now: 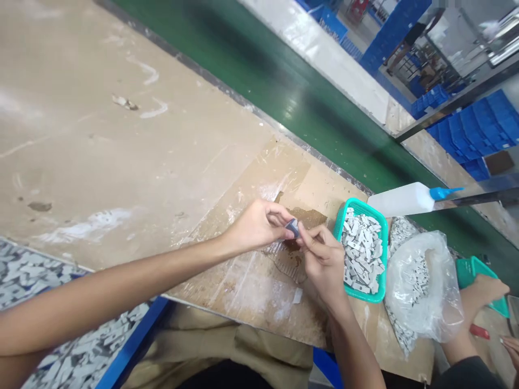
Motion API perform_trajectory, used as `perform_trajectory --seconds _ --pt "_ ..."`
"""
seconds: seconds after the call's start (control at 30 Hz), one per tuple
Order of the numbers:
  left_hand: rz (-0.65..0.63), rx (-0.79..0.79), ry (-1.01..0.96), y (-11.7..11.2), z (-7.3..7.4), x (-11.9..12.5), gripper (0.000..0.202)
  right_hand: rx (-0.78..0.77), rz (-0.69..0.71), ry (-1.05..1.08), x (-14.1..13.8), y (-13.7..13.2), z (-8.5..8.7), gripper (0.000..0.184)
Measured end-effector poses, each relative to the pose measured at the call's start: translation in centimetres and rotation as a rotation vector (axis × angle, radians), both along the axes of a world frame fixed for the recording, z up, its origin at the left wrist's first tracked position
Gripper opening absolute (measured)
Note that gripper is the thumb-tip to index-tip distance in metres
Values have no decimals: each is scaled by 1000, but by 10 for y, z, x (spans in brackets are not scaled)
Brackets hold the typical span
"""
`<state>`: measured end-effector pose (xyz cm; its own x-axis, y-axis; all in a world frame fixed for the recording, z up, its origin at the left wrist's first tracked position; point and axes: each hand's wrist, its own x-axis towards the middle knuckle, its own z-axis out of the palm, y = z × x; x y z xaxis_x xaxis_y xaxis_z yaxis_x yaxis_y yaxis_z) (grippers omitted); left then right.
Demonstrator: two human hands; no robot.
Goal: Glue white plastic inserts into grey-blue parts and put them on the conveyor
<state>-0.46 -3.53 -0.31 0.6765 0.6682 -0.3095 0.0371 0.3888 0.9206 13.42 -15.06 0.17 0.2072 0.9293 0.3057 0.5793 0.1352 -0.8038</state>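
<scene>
Over the worn wooden bench, my left hand [263,224] pinches a small dark-grey piece [292,228] between thumb and fingers. My right hand [322,251] meets it from the right, its thumb and forefinger closed at the piece's edge. A tiny pale part shows where the fingertips meet, too small to name. Just right of my right hand stands a green plastic basket [384,259] full of small white and grey flat pieces [363,251]. One loose pale piece [298,295] lies on the bench below my hands.
Beyond the basket are a white bottle with a blue nozzle [405,199] and a clear plastic bag [440,281] of small parts. A co-worker's hand [488,289] is at another green container [466,270]. A green conveyor belt [267,75] runs behind. A blue-edged bin [132,343] of pieces sits lower left.
</scene>
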Motion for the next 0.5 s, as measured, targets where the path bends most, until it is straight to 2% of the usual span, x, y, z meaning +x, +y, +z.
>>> perform_trajectory --seconds 0.17,0.37,0.5 --pt "-39 42 142 2 8 3 25 44 -29 27 -4 1 -5 39" --pt "-97 64 156 5 11 18 37 109 -150 4 -1 -1 -9 41" --pt "-179 156 196 25 16 40 42 38 -213 1 15 -1 -3 35"
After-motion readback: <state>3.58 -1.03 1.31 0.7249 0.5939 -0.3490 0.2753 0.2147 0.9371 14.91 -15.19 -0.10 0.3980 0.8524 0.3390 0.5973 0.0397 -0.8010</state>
